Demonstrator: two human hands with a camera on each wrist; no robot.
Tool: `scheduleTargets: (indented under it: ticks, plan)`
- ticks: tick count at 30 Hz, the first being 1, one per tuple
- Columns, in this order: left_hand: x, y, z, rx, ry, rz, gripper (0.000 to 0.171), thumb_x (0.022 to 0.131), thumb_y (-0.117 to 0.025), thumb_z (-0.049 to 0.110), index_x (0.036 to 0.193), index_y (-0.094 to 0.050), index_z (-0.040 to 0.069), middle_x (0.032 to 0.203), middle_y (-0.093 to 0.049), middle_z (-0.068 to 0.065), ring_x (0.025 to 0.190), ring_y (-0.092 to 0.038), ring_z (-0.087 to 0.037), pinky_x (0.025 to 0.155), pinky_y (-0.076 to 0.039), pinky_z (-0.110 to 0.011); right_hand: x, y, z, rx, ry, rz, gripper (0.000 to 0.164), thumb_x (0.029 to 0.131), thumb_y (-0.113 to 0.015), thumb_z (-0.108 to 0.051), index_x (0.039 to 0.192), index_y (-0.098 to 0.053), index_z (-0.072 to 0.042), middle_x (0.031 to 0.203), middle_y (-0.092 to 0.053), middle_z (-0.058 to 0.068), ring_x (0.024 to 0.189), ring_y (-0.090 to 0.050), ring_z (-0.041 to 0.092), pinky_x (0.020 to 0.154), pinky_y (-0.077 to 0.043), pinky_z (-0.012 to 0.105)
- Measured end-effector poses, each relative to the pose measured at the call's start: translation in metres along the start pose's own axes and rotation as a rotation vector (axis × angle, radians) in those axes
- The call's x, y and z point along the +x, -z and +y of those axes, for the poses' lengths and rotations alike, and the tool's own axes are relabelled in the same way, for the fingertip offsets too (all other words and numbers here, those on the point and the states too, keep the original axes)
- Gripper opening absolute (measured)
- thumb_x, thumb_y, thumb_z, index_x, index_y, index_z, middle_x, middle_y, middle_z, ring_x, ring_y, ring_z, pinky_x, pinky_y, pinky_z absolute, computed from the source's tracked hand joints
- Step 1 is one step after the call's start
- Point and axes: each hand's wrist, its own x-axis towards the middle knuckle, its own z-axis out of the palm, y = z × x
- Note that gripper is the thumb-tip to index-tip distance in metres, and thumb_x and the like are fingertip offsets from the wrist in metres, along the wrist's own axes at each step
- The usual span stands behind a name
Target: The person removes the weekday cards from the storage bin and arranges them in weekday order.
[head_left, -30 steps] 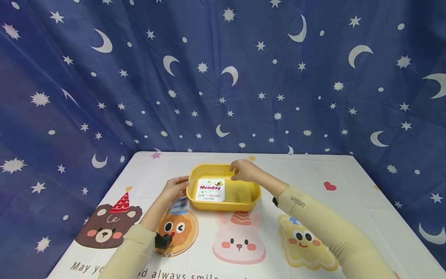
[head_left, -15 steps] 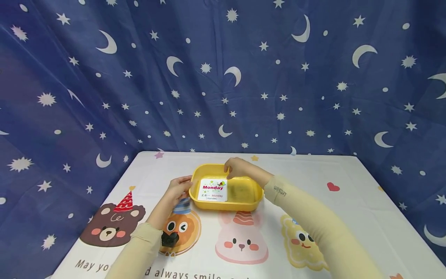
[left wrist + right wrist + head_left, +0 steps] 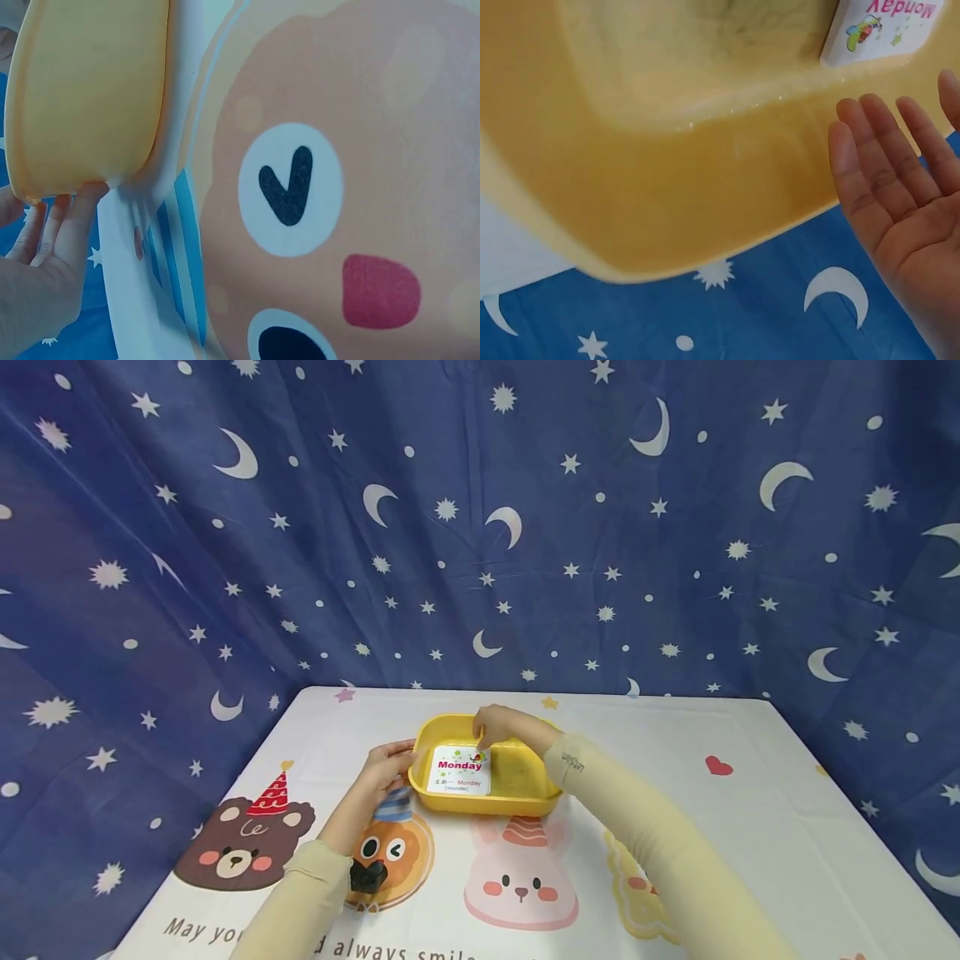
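A shallow yellow plastic basket [image 3: 491,805] with rounded corners sits on the table. In its left half lies a white flash card [image 3: 459,772] reading "Monday", face up; the thick side [image 3: 829,37] in the right wrist view looks like a stack. At the basket's left end my left hand [image 3: 382,770] holds the rim, thumb at the top edge and fingers against the outer wall [image 3: 82,97]. My right hand [image 3: 510,727] reaches over the back rim, fingers pointing down by the card's upper right corner. In the right wrist view its fingers [image 3: 881,172] are loosely extended, with nothing between them.
The white tablecloth [image 3: 750,860] has printed cartoons, including a brown bear [image 3: 236,852] and a pink bunny [image 3: 521,881]. Behind the table hangs a blue curtain [image 3: 480,527] with moons and stars. A black wrist device [image 3: 367,877] shows beside the left sleeve.
My right hand has moved left and slightly down, from the basket's right half to the card's corner. My left hand keeps its place at the left rim. The view has shifted slightly.
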Motion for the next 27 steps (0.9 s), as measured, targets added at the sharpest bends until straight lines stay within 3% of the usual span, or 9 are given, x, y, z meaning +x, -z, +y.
scheduleTargets:
  ticks: [4, 9, 11, 13, 15, 16, 20, 24, 27]
  plan:
    - [0.001, -0.001, -0.001, 0.008, 0.001, 0.002, 0.042, 0.094, -0.051, 0.007, 0.136, -0.046, 0.000, 0.133, -0.051, -0.023, 0.085, -0.059, -0.013, 0.068, -0.056, -0.023, -0.008, 0.004, -0.019, -0.037, -0.151, -0.056, 0.030, 0.079, -0.076, -0.027, 0.103, -0.069, -0.011, 0.110, -0.065, 0.003, 0.095, -0.059, 0.020, 0.084, -0.052, 0.034]
    - [0.001, -0.001, -0.003, -0.003, 0.007, 0.019, 0.042, 0.094, -0.051, 0.006, 0.135, -0.047, 0.002, 0.132, -0.052, -0.021, 0.086, -0.059, -0.014, 0.071, -0.056, -0.024, 0.030, -0.030, 0.021, -0.126, -0.076, -0.015, 0.032, 0.077, -0.075, -0.044, 0.090, -0.065, -0.016, 0.092, -0.063, -0.004, 0.080, -0.054, 0.013, 0.071, -0.049, 0.028]
    - [0.001, -0.001, -0.003, 0.000, 0.005, 0.020, 0.042, 0.094, -0.051, 0.006, 0.135, -0.048, 0.002, 0.131, -0.052, -0.021, 0.084, -0.059, -0.014, 0.069, -0.056, -0.024, 0.034, -0.033, 0.021, -0.132, -0.089, -0.043, 0.037, 0.073, -0.078, -0.047, 0.088, -0.063, -0.017, 0.086, -0.061, -0.005, 0.076, -0.052, 0.013, 0.068, -0.048, 0.027]
    - [0.002, -0.001, -0.002, 0.009, 0.004, 0.022, 0.042, 0.094, -0.052, 0.007, 0.135, -0.048, 0.002, 0.130, -0.053, -0.020, 0.083, -0.058, -0.013, 0.067, -0.055, -0.023, 0.015, -0.023, 0.001, -0.140, -0.140, -0.063, 0.038, 0.071, -0.080, -0.043, 0.088, -0.062, -0.015, 0.084, -0.060, -0.003, 0.076, -0.052, 0.014, 0.069, -0.048, 0.027]
    - [0.002, -0.002, -0.003, 0.018, 0.003, 0.023, 0.041, 0.094, -0.052, 0.008, 0.135, -0.049, 0.003, 0.129, -0.054, -0.019, 0.081, -0.058, -0.012, 0.065, -0.054, -0.022, -0.018, -0.006, -0.029, -0.139, -0.160, -0.068, 0.041, 0.068, -0.083, -0.038, 0.086, -0.060, -0.009, 0.079, -0.058, 0.000, 0.072, -0.048, 0.015, 0.066, -0.045, 0.025]
    - [0.002, -0.002, -0.003, 0.017, 0.000, 0.024, 0.041, 0.094, -0.052, 0.007, 0.135, -0.049, 0.003, 0.128, -0.054, -0.019, 0.080, -0.058, -0.012, 0.065, -0.054, -0.021, -0.033, 0.002, -0.045, -0.150, -0.197, -0.075, 0.044, 0.068, -0.084, -0.035, 0.092, -0.061, -0.008, 0.085, -0.059, 0.001, 0.077, -0.049, 0.016, 0.072, -0.046, 0.026]
    - [0.002, -0.004, -0.003, 0.013, -0.011, 0.016, 0.041, 0.094, -0.052, 0.007, 0.134, -0.049, 0.002, 0.127, -0.054, -0.020, 0.079, -0.057, -0.012, 0.064, -0.054, -0.021, -0.054, 0.010, -0.060, -0.193, -0.188, -0.069, 0.044, 0.071, -0.082, -0.035, 0.095, -0.058, -0.006, 0.085, -0.056, 0.002, 0.077, -0.046, 0.016, 0.071, -0.044, 0.027]
    - [0.001, -0.005, -0.003, 0.002, -0.009, 0.004, 0.041, 0.094, -0.051, 0.006, 0.135, -0.049, 0.002, 0.129, -0.053, -0.021, 0.081, -0.058, -0.013, 0.065, -0.054, -0.021, -0.007, -0.017, -0.002, -0.137, -0.159, -0.006, 0.034, 0.077, -0.076, -0.039, 0.089, -0.061, -0.011, 0.081, -0.060, -0.001, 0.072, -0.051, 0.014, 0.064, -0.047, 0.027]
    - [0.002, -0.003, -0.003, -0.008, 0.001, 0.014, 0.041, 0.094, -0.051, 0.006, 0.135, -0.049, 0.002, 0.127, -0.053, -0.020, 0.084, -0.058, -0.014, 0.067, -0.055, -0.022, -0.003, -0.019, 0.008, 0.125, -0.264, 0.033, 0.015, 0.085, -0.068, -0.024, 0.088, -0.065, -0.009, 0.078, -0.064, 0.002, 0.067, -0.059, 0.017, 0.060, -0.053, 0.029]
